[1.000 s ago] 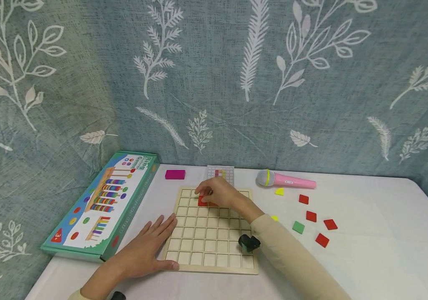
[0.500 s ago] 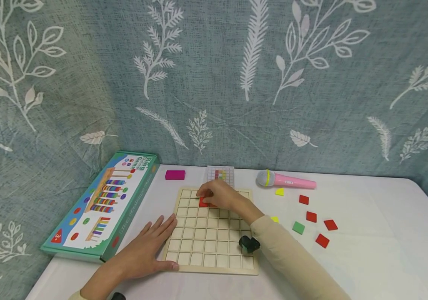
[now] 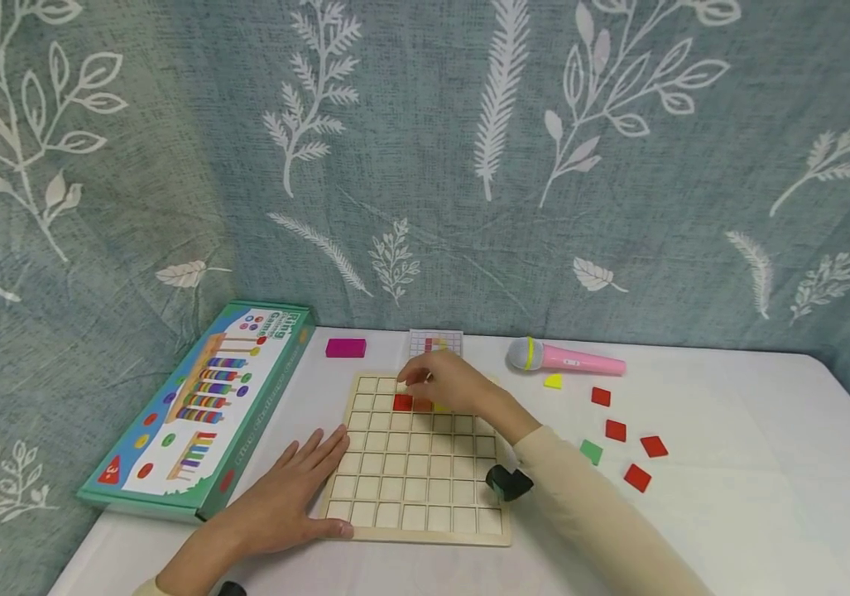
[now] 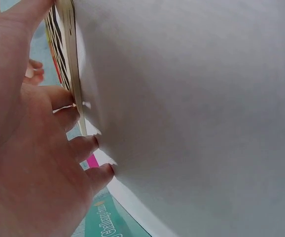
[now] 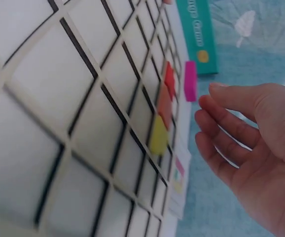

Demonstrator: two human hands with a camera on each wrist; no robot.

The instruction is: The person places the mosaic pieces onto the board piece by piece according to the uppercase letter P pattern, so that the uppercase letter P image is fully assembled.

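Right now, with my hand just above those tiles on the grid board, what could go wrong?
1. The right hand hovers open just above the red tile, orange tile and yellow tile; a brush might knock them out of their cells.
2. The right sleeve lies near the loose green tile and could sweep it along the table.
3. The left hand lies against the grid board; lifting it may let the board slide.

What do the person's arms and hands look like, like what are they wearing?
Both hands are bare, with no gloves or rings that can be made out. The right hand comes out of a long, plain cream-beige sleeve with a small black device strapped at the wrist. The left hand shows a sliver of the same pale sleeve and a dark object at the bottom edge.
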